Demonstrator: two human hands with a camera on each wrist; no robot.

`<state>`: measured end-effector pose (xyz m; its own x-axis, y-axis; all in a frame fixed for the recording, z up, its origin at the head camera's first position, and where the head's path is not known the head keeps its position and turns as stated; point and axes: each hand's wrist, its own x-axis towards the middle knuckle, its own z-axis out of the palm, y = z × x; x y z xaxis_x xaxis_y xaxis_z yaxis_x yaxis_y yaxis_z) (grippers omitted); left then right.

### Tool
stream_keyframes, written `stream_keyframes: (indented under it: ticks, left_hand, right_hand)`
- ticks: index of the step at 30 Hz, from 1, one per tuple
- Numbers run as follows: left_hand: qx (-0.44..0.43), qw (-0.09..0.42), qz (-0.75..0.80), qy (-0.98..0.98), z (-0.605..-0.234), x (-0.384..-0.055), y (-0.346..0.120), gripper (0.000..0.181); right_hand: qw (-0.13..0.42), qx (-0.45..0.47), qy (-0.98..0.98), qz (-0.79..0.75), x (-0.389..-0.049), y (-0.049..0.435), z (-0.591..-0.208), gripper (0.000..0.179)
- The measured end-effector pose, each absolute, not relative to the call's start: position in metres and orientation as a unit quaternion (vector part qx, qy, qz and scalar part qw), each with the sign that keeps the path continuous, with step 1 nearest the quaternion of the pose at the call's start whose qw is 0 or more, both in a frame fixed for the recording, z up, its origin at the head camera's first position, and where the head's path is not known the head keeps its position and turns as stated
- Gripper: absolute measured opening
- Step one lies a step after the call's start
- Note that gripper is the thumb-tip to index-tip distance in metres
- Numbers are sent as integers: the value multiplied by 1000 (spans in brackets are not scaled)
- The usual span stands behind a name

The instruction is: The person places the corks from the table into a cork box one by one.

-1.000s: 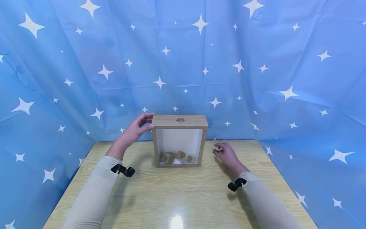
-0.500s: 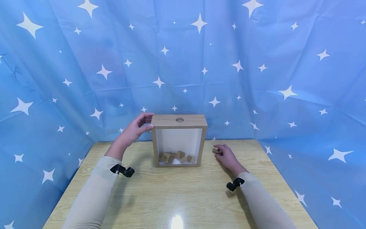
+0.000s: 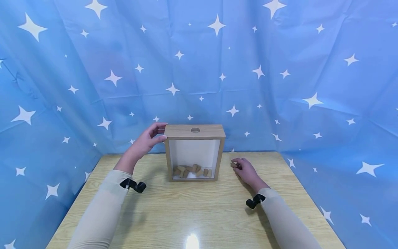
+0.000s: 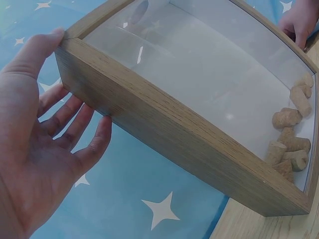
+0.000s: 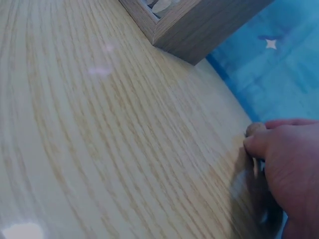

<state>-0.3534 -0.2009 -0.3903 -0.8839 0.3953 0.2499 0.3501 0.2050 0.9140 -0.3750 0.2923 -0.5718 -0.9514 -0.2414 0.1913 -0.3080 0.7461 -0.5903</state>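
Observation:
Upright on the table stands a wooden box with a clear front and a round hole in its top. Several corks lie in a jumble on its floor. My left hand holds the box by its upper left corner, thumb on the front edge and fingers toward the back, as the left wrist view shows. To the right of the box, low over the table, my right hand pinches a cork between thumb and fingers. The hand covers much of that cork.
The light wooden table ends just behind the box, where a blue curtain with white stars hangs. The curtain also runs along both sides. Glare shows at the table's near part.
The cork in my right hand has turned slightly between the fingers, and that hand has shifted a little lower. My left hand and the box have kept their place.

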Motion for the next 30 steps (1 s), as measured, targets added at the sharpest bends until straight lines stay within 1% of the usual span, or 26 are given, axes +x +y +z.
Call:
stream_keyframes:
  ticks: [4, 8, 15, 21, 25, 30]
  left_hand:
    - [241, 15, 582, 777, -390, -354, -202, 59]
    - [238, 13, 583, 777, -391, -356, -203, 60]
    - [239, 16, 581, 778, -392, -356, -202, 60]
    - [240, 13, 582, 777, -393, -356, -202, 60]
    - [241, 13, 583, 776, -393, -356, -202, 60]
    - [240, 15, 582, 777, -392, -356, -202, 60]
  right_hand:
    - [47, 135, -931, 335, -378, 293, -573, 40]
    - [55, 138, -926, 346, -377, 295, -574, 42]
    - [104, 123, -917, 364, -369, 301, -574, 45]
    - [136, 139, -901, 388, -367, 301, -567, 44]
    - [144, 148, -896, 392, -368, 299, -562, 43]
    - [140, 156, -896, 391, -370, 297, -559, 44]
